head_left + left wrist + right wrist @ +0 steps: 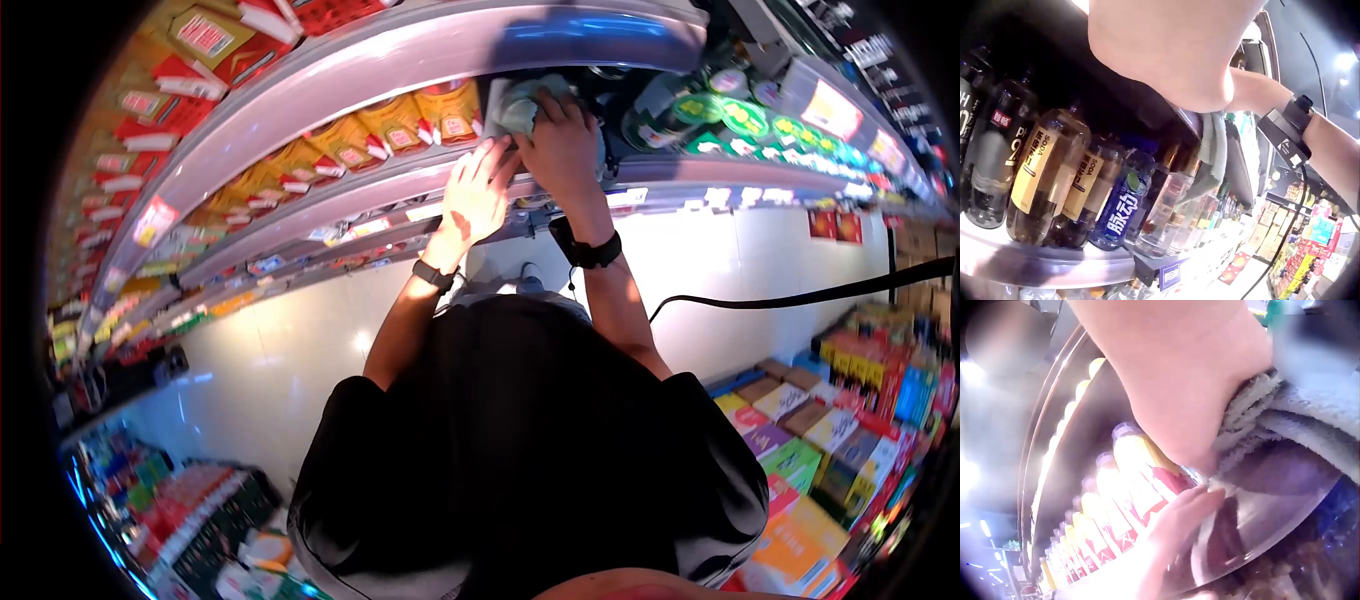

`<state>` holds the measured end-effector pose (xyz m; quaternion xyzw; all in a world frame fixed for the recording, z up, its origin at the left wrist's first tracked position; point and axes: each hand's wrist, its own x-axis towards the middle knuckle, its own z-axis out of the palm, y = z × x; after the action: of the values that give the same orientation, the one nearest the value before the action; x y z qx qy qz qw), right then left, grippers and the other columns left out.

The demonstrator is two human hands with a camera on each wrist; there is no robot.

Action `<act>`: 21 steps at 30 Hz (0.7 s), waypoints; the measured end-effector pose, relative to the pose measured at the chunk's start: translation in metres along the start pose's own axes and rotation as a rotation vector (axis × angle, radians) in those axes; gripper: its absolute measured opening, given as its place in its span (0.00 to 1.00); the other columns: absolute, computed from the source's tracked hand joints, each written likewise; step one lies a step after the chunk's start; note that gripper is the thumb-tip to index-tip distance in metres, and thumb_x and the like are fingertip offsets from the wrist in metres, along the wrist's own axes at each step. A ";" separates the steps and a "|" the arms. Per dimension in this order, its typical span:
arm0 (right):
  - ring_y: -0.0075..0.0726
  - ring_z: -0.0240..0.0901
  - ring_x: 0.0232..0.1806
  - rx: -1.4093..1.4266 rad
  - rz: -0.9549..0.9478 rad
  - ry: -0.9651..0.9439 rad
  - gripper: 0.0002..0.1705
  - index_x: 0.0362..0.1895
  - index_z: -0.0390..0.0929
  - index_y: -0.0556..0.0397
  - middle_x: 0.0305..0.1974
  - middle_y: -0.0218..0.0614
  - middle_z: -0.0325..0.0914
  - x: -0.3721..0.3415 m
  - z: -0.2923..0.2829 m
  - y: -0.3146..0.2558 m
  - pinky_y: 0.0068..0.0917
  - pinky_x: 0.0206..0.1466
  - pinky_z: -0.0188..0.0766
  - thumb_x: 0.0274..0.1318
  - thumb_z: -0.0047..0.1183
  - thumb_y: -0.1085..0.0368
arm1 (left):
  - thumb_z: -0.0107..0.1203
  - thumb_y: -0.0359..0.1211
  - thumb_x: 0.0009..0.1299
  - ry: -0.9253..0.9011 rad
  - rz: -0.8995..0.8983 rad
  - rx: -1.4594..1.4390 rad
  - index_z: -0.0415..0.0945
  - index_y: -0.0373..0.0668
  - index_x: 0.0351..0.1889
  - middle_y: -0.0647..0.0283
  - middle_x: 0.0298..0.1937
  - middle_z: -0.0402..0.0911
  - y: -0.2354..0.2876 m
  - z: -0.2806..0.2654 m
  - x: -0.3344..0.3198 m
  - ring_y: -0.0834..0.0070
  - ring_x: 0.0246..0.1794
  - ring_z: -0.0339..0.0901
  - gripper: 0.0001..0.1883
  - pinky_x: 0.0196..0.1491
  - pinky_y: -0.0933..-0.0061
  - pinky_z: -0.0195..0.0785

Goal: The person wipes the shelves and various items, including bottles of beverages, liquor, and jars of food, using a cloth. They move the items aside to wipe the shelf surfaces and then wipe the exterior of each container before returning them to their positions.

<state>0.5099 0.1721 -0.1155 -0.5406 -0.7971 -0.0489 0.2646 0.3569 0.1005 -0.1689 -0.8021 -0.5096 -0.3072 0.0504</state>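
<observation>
Basically, R hand point(562, 150) grips fluffy cloth point(1325, 409); L hand point(478, 200), straight-fingered, touches glossy shelf point(1279, 481).

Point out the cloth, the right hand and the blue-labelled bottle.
Cloth point(1313, 407), right wrist view: its folds.
Right hand point(563, 147), head view: its back.
Blue-labelled bottle point(1120, 207), left wrist view: its label.

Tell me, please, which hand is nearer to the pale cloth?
The right. The right hand is on the cloth, while the left hand is off to its left, near the yellow packages.
</observation>
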 end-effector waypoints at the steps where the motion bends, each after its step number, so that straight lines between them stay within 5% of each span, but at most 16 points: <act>1: 0.48 0.68 0.67 -0.010 0.003 -0.015 0.26 0.51 0.84 0.54 0.65 0.30 0.75 0.001 0.001 0.000 0.55 0.64 0.63 0.51 0.62 0.51 | 0.52 0.29 0.60 0.020 -0.001 -0.010 0.75 0.45 0.64 0.60 0.71 0.69 -0.001 0.002 -0.001 0.61 0.73 0.63 0.29 0.72 0.57 0.54; 5: 0.47 0.67 0.68 -0.029 -0.161 -0.075 0.25 0.47 0.85 0.54 0.65 0.29 0.75 0.006 0.004 0.012 0.60 0.58 0.67 0.50 0.62 0.51 | 0.53 0.27 0.60 0.096 -0.017 0.010 0.75 0.45 0.63 0.62 0.70 0.72 0.001 0.003 -0.002 0.62 0.71 0.66 0.28 0.71 0.57 0.57; 11: 0.42 0.76 0.55 0.363 -0.405 0.196 0.15 0.37 0.85 0.51 0.46 0.31 0.84 0.020 0.017 0.027 0.43 0.53 0.71 0.42 0.66 0.61 | 0.53 0.25 0.60 0.120 -0.106 0.015 0.75 0.43 0.61 0.60 0.66 0.74 0.009 0.010 -0.003 0.61 0.71 0.66 0.27 0.70 0.55 0.53; 21: 0.43 0.75 0.46 0.422 -0.280 0.298 0.15 0.32 0.82 0.54 0.36 0.35 0.82 0.005 0.014 0.025 0.42 0.48 0.68 0.32 0.63 0.65 | 0.51 0.28 0.63 0.173 -0.169 -0.132 0.75 0.42 0.60 0.54 0.68 0.72 0.013 0.013 -0.004 0.55 0.75 0.60 0.25 0.73 0.51 0.44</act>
<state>0.5254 0.1919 -0.1301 -0.3450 -0.8090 0.0031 0.4758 0.3727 0.0961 -0.1787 -0.7285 -0.5477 -0.4111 0.0152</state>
